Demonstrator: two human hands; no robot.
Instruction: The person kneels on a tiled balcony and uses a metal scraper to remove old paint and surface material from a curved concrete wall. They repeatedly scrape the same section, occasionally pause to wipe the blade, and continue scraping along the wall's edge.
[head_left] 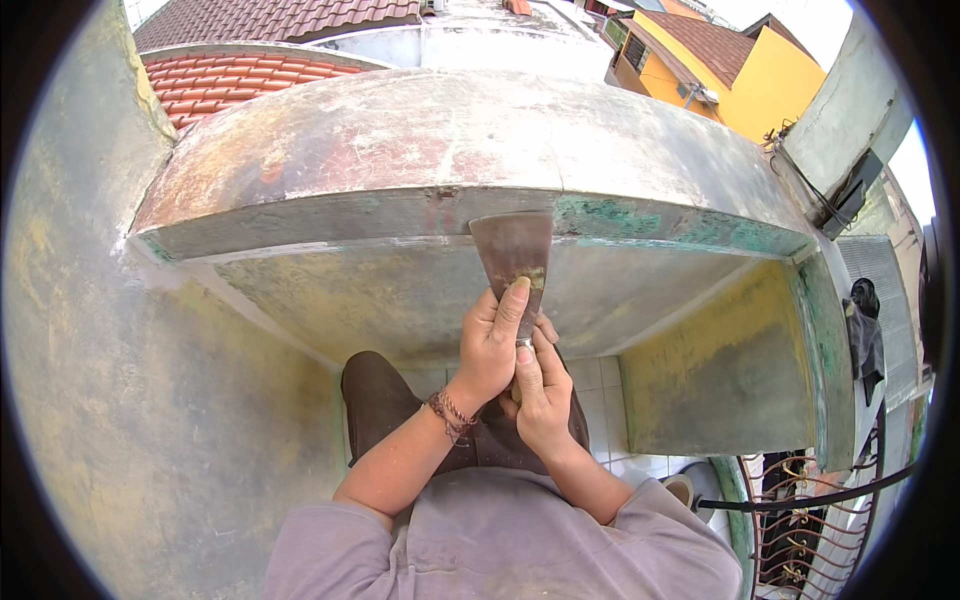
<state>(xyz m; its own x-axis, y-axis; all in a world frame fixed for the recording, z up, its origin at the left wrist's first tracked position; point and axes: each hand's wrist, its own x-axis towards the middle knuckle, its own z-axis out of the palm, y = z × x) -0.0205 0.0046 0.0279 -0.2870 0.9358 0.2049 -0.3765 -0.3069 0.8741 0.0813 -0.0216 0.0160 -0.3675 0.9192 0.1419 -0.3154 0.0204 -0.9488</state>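
A wide scraper (514, 248) with a worn metal blade points away from me, its broad edge at the front face of the concrete ledge (400, 215). My left hand (488, 345) is closed round the lower blade, the thumb lying flat along it. Just below and to the right, my right hand (543, 398) grips the handle, its thumb near the metal collar. Most of the handle is hidden by the fingers. Green paint patches (620, 217) mark the ledge face right of the blade. Whether the edge touches the ledge, I cannot tell.
Stained plaster walls (110, 380) stand to my left and in front, with a low wall (715, 370) on the right. Farther right are a metal railing (810, 500), a black cable (800, 503) and a hanging black bag (863, 335). Pale tiles (598, 400) cover the floor.
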